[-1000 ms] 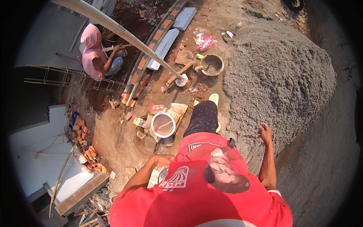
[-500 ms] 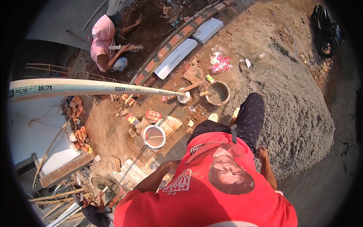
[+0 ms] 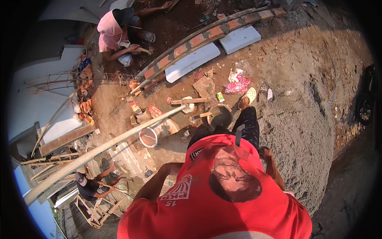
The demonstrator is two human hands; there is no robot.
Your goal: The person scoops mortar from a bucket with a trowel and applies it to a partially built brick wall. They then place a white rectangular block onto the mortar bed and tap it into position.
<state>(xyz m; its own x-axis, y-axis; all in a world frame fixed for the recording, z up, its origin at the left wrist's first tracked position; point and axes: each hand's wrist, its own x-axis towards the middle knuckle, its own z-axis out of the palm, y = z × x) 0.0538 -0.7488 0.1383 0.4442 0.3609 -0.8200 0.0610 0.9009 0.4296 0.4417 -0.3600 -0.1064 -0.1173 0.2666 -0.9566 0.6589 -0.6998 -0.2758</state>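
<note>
1. Right hand (image 3: 266, 153) — beside the hip, near the grey heap (image 3: 299, 139); too dark to tell whether spread or closed.
2. Left hand (image 3: 174, 168) — at the waist, partly hidden by the red shirt (image 3: 199, 215); grip likewise impossible to tell.
3. White bucket (image 3: 156, 138) of brown liquid, forward of the left hand.
4. Mortar bucket (image 3: 219, 105), just before the legs, wooden-handled tool (image 3: 205, 114) at its rim.

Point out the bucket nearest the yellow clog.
The dark-looking bucket, just left of the clog; the white-rimmed bucket stands much farther left.
</note>
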